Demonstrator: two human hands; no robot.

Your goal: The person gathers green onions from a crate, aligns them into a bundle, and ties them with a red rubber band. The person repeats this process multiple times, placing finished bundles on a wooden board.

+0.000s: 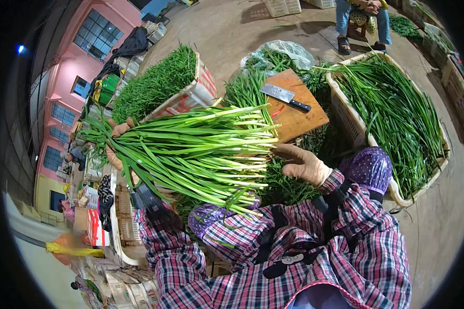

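My left hand (118, 145), in a tan glove, is closed around the leafy end of a large bunch of garlic chives (201, 150). The pale stem ends fan out to the right, over my lap. Close to those ends, my right hand (303, 164), also gloved, is held with its fingers apart and nothing in it. Beyond the bunch lies a wooden board (299, 116), and on it a cleaver (284, 96) with a black handle and a small red strip (278, 111).
A plastic crate (361, 127) of long greens stands at the right, another heaped crate (201, 83) at the upper left. Behind the board is a clear plastic bag (290, 52) with greens. A seated person (365, 19) is at the top. An empty-looking crate (125, 231) stands left.
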